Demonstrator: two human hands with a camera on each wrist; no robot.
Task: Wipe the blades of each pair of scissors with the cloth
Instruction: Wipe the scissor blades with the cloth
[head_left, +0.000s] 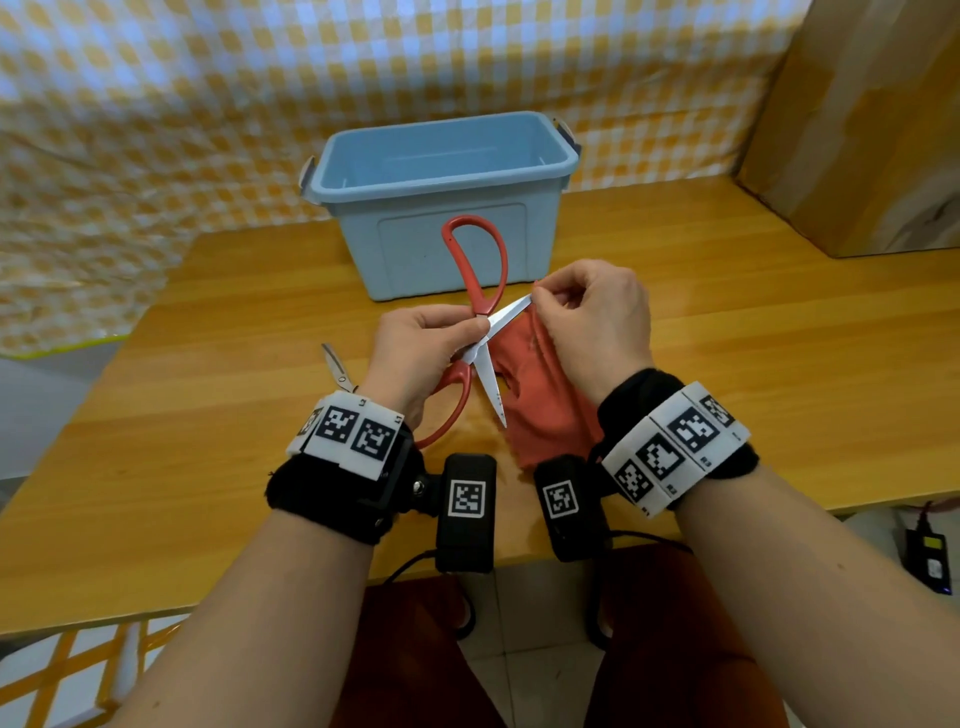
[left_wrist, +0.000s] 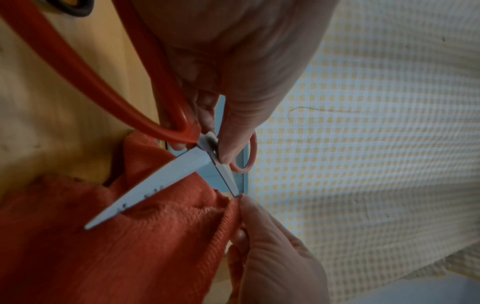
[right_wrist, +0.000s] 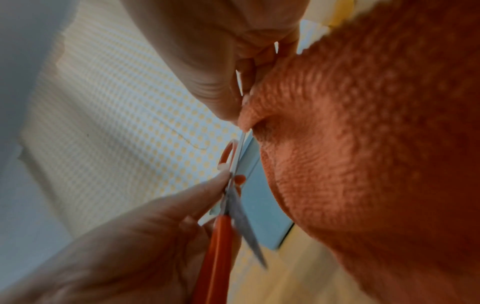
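Note:
Red-handled scissors are held spread wide above the table. My left hand grips them at the pivot, thumb on the joint, one red loop pointing up and the other lying under my palm. My right hand pinches the orange-red cloth around the tip of the upper blade. The lower blade points down over the hanging cloth. In the right wrist view the cloth fills the right side and the thin blade runs into the pinch. A second small pair of scissors lies left of my left wrist.
A light blue plastic bin stands open at the back middle of the wooden table. A cardboard box sits at the back right. Yellow checked sheeting hangs behind and to the left.

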